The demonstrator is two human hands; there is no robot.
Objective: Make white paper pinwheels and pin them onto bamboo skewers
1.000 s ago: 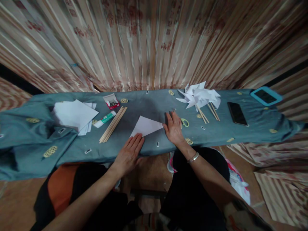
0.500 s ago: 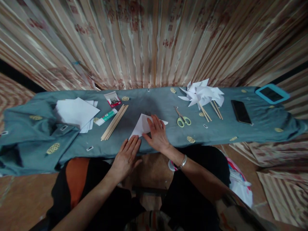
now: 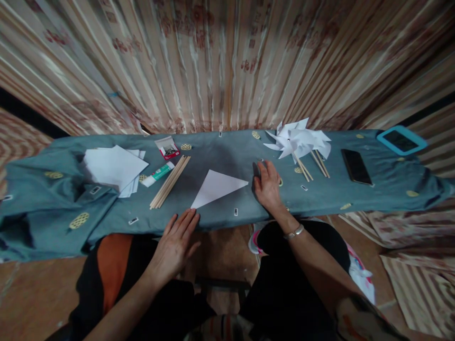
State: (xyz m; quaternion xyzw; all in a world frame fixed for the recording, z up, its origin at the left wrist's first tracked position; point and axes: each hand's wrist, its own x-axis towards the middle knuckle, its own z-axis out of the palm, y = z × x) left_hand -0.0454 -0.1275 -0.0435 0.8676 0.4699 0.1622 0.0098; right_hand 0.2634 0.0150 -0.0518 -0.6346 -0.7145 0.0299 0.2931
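Observation:
A white sheet of paper (image 3: 217, 187), folded into a triangle, lies flat on the cloth in front of me. My left hand (image 3: 178, 239) rests at the table's near edge with its fingers stretched out, fingertips close to the paper's lower left corner. To the right of the paper, my right hand (image 3: 267, 187) reaches over the scissors with its fingers apart. It covers most of them; only a bit of a yellow-green handle (image 3: 280, 182) peeks out beside it. Whether the fingers touch the scissors is hidden.
Left of the paper lie wooden sticks (image 3: 170, 182), a glue stick (image 3: 159, 174), a small red-and-white open box (image 3: 168, 148) and stacked white paper (image 3: 113, 166). On the right are white paper pinwheels (image 3: 296, 139), a black phone (image 3: 356, 166) and a blue-framed tablet (image 3: 402, 140).
My right hand has left the folded paper and moved right, over the scissors. My left hand has slid slightly down and left. The paper stays in place, now fully uncovered.

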